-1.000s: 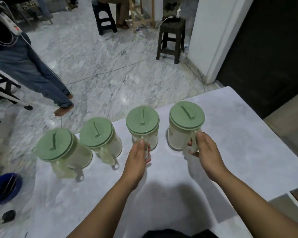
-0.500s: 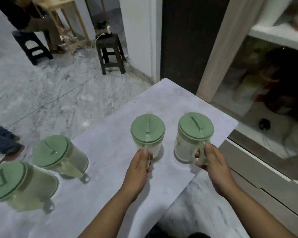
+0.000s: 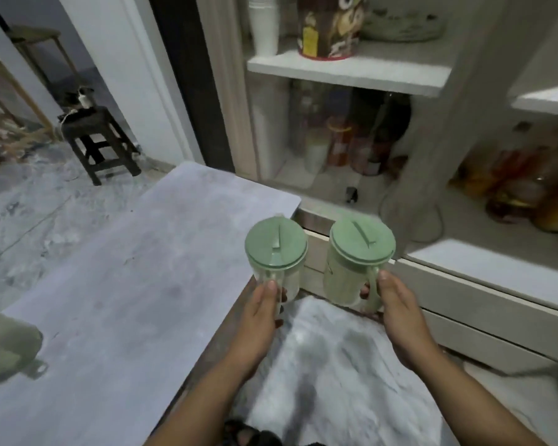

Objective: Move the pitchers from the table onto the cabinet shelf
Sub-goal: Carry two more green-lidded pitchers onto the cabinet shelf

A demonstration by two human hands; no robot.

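Head view, carry step of the transfer. Nearest the camera, both forearms reach forward over the marble floor (image 3: pixel 335 365). The left hand (image 3: pixel 260 312) grips the handle of the left pitcher (image 3: pixel 276 257), thumb lying up the handle; the right hand (image 3: pixel 397 304) curls round the handle of the right pitcher (image 3: pixel 356 268). Both pitchers are upright, green lids on, lifted off any support and standing just beside each other without clearly touching. The left pitcher hangs at the worktop (image 3: pixel 142 268) edge; the right one is past it, in front of the cabinet drawers (image 3: pixel 464 300). To the far left of the left hand, a third pitcher (image 3: pixel 7 342) rests on the worktop, cut off by the frame edge.

Beyond the hands, the cabinet's lower shelf (image 3: pixel 484 262) shows a bare white stretch ahead and right of the right hand; bottles and jars (image 3: pixel 351 146) crowd the compartment behind it. A higher shelf (image 3: pixel 345 72) carries an owl-printed tin (image 3: pixel 331 27).

Judgement: the next move calls for raising both pitchers over the shelf lip and setting them down level on the bare stretch, clear of the upright post (image 3: pixel 432 130).
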